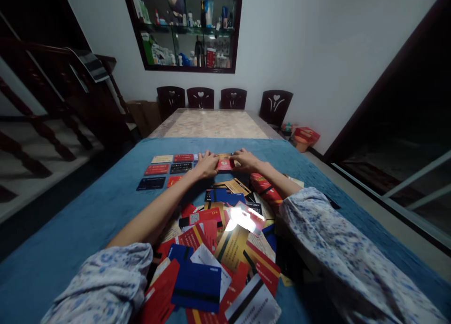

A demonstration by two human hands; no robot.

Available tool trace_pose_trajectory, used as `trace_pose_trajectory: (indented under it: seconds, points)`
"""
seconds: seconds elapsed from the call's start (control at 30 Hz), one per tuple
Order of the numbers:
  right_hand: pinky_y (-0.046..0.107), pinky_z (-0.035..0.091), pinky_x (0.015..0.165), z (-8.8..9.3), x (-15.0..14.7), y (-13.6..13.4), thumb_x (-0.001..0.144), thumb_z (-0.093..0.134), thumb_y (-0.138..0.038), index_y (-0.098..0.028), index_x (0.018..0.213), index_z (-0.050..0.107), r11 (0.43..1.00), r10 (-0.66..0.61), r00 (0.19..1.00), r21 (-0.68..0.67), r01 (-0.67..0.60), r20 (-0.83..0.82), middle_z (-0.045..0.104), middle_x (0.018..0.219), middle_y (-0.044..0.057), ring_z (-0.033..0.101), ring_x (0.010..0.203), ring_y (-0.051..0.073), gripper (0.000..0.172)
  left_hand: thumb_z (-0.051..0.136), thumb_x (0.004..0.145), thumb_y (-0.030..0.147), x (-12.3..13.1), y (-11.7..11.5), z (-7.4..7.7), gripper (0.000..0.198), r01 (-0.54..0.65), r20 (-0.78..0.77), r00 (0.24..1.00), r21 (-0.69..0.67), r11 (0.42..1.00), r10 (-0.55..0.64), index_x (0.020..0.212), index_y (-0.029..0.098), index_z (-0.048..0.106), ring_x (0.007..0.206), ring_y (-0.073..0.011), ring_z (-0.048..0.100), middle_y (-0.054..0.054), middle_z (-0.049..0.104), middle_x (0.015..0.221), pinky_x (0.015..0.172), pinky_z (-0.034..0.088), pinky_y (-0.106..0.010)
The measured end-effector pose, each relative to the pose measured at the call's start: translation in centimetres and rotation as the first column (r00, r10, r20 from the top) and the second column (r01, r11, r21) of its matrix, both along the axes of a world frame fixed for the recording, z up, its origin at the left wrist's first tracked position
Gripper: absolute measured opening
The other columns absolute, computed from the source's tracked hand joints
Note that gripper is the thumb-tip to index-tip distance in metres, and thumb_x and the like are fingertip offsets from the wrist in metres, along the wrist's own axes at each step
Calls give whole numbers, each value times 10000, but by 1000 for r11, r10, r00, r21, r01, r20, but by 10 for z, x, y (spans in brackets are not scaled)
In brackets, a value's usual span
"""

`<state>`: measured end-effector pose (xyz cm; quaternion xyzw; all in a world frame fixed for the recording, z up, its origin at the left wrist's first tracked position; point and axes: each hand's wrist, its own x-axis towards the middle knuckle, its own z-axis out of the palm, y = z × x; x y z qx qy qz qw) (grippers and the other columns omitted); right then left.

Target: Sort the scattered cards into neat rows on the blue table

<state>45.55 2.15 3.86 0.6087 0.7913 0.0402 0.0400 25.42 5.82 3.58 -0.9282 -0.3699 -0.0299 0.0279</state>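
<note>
A red card with a light print lies flat on the blue cloth, below the edge of a gold card. At its left side is my left hand, with bent fingers closed on the edge. My right hand grips the opposite edge, its fingers curled. Left of my hands, cards are laid out in rows: a cream card, red cards and dark cards. My left hand and forearm cover part of these rows. Beneath my forearms spreads a heap of mixed red, gold, blue and silver cards.
The blue cloth covers the near part of the table, and the bare stone-patterned top shows beyond. Several dark chairs stand at the far side. A dark flat object lies right of my right sleeve.
</note>
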Motion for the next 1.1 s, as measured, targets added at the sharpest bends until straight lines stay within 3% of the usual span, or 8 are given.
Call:
trace_pose_trajectory:
  seconds: [0.4,0.6,1.1]
  points:
    - [348,425,844,-8,1,14,892,649,-399,-243,1317,622,996,-72,997,-54,72,11,587,1359,122,482,1227,323,453,561,851,237,12,16,-8,356,-49,-45,998,-72,996,46,1195,198,644,1296,-369,408,-155,572,1344,1043,376,-610]
    - [368,434,845,-8,0,17,870,629,-398,-239,1274,649,996,-62,998,-64,63,13,601,1347,116,486,1232,332,435,590,819,239,14,22,-10,370,-56,-40,998,-105,993,52,1179,197,666,1288,-404,410,-168,577,1342,1028,367,-654]
    - [382,410,856,-8,0,17,835,619,-374,-238,1202,700,997,-32,999,-65,33,8,626,1321,120,474,1245,341,399,609,822,294,12,24,-9,282,-63,-47,997,-89,994,59,1069,181,683,1289,-404,420,-179,592,1309,1020,381,-625]
